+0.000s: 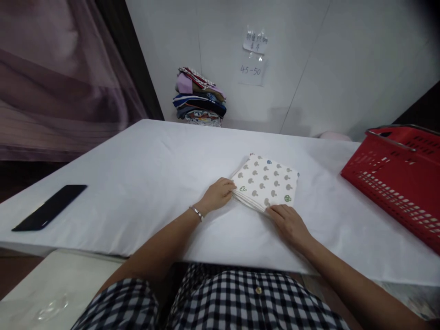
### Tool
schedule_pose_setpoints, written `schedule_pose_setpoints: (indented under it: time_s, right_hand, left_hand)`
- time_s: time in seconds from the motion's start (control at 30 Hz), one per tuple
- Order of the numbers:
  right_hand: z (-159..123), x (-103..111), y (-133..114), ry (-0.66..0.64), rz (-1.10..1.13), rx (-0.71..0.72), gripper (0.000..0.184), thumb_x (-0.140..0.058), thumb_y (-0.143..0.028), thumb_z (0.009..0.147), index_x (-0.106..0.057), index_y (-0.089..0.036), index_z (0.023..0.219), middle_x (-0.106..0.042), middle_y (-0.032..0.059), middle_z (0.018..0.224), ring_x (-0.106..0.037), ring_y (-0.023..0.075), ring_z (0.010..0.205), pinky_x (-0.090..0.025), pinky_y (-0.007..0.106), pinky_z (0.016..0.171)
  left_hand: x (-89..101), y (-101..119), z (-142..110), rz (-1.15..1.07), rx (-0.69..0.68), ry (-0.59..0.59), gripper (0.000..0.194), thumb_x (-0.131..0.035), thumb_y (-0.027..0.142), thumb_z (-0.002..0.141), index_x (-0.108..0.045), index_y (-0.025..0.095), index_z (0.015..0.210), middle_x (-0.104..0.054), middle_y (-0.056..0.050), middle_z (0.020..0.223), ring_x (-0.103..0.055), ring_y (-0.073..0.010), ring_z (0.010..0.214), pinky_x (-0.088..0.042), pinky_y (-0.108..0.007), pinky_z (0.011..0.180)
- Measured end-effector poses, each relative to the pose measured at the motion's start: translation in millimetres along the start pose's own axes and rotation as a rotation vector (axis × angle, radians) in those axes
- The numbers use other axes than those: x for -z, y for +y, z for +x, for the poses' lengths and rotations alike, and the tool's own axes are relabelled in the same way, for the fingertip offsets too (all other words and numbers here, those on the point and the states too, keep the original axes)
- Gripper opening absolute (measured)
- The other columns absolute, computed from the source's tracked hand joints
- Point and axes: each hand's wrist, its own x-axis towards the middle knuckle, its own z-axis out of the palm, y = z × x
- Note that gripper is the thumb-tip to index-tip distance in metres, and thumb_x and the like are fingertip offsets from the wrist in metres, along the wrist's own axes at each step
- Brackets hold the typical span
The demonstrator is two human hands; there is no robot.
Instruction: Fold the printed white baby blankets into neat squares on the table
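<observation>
A folded white cloth (264, 178) with a print of grey, green and blue mushroom shapes lies flat on the white-covered table (144, 183). Its near edge shows several stacked layers. My left hand (219, 194) grips the left near corner, fingers closed around the layers. At the right part of the same edge, my right hand (288, 222) has its fingers closed over the cloth, with the thumb hidden underneath. A silver bracelet (197, 213) circles my left wrist.
A red plastic basket (395, 169) with a metal handle stands at the right. A flat black object (50, 208) lies at the left. Beyond the far edge is a stack of folded fabrics (201, 98) by the wall, near paper signs (252, 69). A sheer curtain (58, 82) hangs at left.
</observation>
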Motion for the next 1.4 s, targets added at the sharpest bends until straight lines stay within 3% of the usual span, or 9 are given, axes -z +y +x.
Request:
schedule_pose_setpoints:
  time_s: [0.17, 0.27, 0.4, 0.5, 0.63, 0.73, 0.83, 1.0, 1.4]
  right_hand:
    - [1, -5, -2, 0.05, 0.005, -0.006, 0.036, -0.042, -0.007, 0.082, -0.054, -0.019, 0.115, -0.059, 0.0112, 0.108, -0.052, 0.0246, 0.095, -0.043, 0.036, 0.075]
    - [1, -8, -3, 0.083, -0.003, -0.024, 0.039, -0.042, -0.007, 0.082, -0.052, -0.018, 0.119, -0.059, 0.0119, 0.107, -0.052, 0.0244, 0.095, -0.043, 0.037, 0.076]
    - [-2, -13, 3, 0.124, 0.001, -0.026, 0.041, -0.042, -0.008, 0.083, -0.05, -0.016, 0.122, -0.059, 0.0119, 0.106, -0.053, 0.0244, 0.094, -0.045, 0.037, 0.076]
    - [-6, -14, 10, 0.184, 0.076, -0.051, 0.038, -0.042, -0.011, 0.085, -0.052, -0.018, 0.121, -0.059, 0.0104, 0.107, -0.054, 0.0227, 0.096, -0.047, 0.037, 0.079]
    - [-7, -10, 11, 0.159, 0.089, -0.067, 0.038, -0.042, -0.011, 0.084, -0.054, -0.019, 0.119, -0.059, 0.0101, 0.105, -0.054, 0.0224, 0.096, -0.048, 0.036, 0.079]
    - [0, -5, 7, 0.111, 0.043, -0.041, 0.039, -0.043, -0.011, 0.081, -0.056, -0.018, 0.117, -0.06, 0.0109, 0.104, -0.055, 0.023, 0.093, -0.048, 0.036, 0.076]
    - [11, -1, 3, 0.066, 0.012, -0.042, 0.038, -0.045, -0.013, 0.081, -0.055, -0.017, 0.117, -0.06, 0.0113, 0.102, -0.055, 0.023, 0.09, -0.047, 0.035, 0.074]
    - [33, -3, -4, 0.036, 0.002, -0.054, 0.037, -0.047, -0.017, 0.082, -0.053, -0.017, 0.119, -0.059, 0.0113, 0.101, -0.054, 0.0231, 0.089, -0.047, 0.035, 0.074]
    - [51, -23, -11, 0.027, -0.07, 0.047, 0.04, -0.04, -0.006, 0.08, -0.051, -0.015, 0.118, -0.055, 0.0083, 0.089, -0.049, 0.0189, 0.078, -0.042, 0.031, 0.068]
  left_hand:
    - [3.9, -7, 6, -0.205, 0.481, 0.228, 0.019, -0.052, 0.027, 0.08, -0.066, 0.021, 0.092, -0.065, -0.003, 0.095, -0.059, -0.0149, 0.084, -0.049, -0.026, 0.067]
    - [3.4, -9, 13, -0.328, 0.719, 0.136, 0.031, -0.051, 0.046, 0.081, -0.067, 0.02, 0.083, -0.067, -0.002, 0.08, -0.059, -0.0142, 0.071, -0.046, -0.024, 0.061]
    - [-2.5, -5, 19, -0.407, 0.868, -0.025, 0.046, -0.054, 0.061, 0.074, -0.065, 0.017, 0.076, -0.062, -0.001, 0.062, -0.055, -0.0123, 0.056, -0.039, -0.021, 0.05]
    - [-5.8, -2, 21, -0.518, 0.92, -0.008, 0.046, -0.049, 0.059, 0.078, -0.063, 0.015, 0.076, -0.062, -0.002, 0.062, -0.05, -0.0097, 0.05, -0.037, -0.02, 0.048]
    - [-4.8, -1, 17, -0.648, 0.992, 0.041, 0.034, -0.046, 0.042, 0.084, -0.064, 0.013, 0.083, -0.067, -0.006, 0.083, -0.051, -0.0074, 0.053, -0.037, -0.019, 0.048]
    - [-3.0, -2, 12, -0.546, 0.927, -0.036, 0.023, -0.056, 0.034, 0.077, -0.066, 0.014, 0.083, -0.066, -0.003, 0.077, -0.052, -0.0089, 0.058, -0.037, -0.018, 0.051]
    - [-1.8, -1, 11, -0.459, 0.86, -0.092, 0.029, -0.058, 0.041, 0.074, -0.068, 0.016, 0.084, -0.066, -0.002, 0.075, -0.055, -0.0116, 0.063, -0.038, -0.02, 0.053]
    - [-4.6, -1, 20, -0.319, 0.906, -0.142, 0.037, -0.057, 0.052, 0.073, -0.068, 0.017, 0.08, -0.067, -0.002, 0.073, -0.056, -0.0132, 0.063, -0.036, -0.022, 0.052]
    - [-6.4, -11, 17, -0.22, 0.883, -0.103, 0.016, -0.052, 0.024, 0.073, -0.066, 0.016, 0.069, -0.066, -0.002, 0.068, -0.057, -0.0131, 0.062, -0.036, -0.022, 0.053]
